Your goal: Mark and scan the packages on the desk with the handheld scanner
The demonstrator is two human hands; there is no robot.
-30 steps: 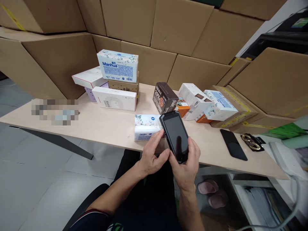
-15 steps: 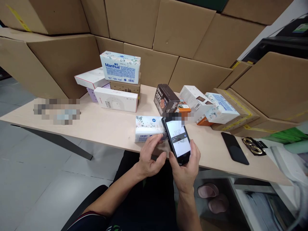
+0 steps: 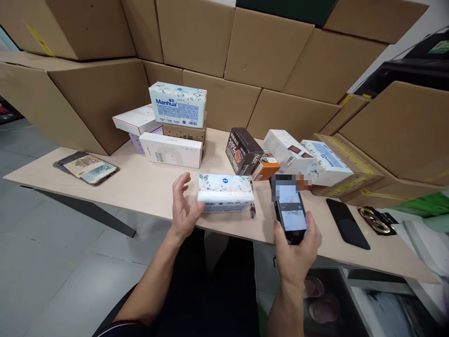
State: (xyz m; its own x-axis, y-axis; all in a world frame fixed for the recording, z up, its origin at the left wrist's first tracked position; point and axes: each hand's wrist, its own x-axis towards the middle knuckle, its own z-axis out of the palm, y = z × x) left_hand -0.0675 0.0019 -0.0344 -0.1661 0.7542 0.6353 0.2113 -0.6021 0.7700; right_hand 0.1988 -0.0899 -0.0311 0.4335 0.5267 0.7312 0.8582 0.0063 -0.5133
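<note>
My right hand (image 3: pixel 296 245) grips a smartphone (image 3: pixel 293 217) by its lower edges; the lit screen faces me and its top part is blurred out. My left hand (image 3: pixel 184 208) is open beside the left end of a tissue pack (image 3: pixel 225 189), fingers apart and curved. The thumb is right at the pack's corner; whether it touches I cannot tell. The pack is white with a floral print and lies near the table's front edge. Just right of it rests a small dark, slim object (image 3: pixel 252 209), partly hidden by the pack.
Boxes stand behind: a power bank box (image 3: pixel 170 150), a Manhua tissue pack (image 3: pixel 178 106) on a carton, a brown box (image 3: pixel 243 150), an orange box (image 3: pixel 267 166). At left, banknotes (image 3: pixel 86 167) lie on a phone. A black phone (image 3: pixel 347 223) lies right. Cartons (image 3: pixel 196 37) wall the back.
My left hand has moved left, from in front of the tissue pack to its left end. My right hand has carried the smartphone right, away from the pack, uncovering the small dark object.
</note>
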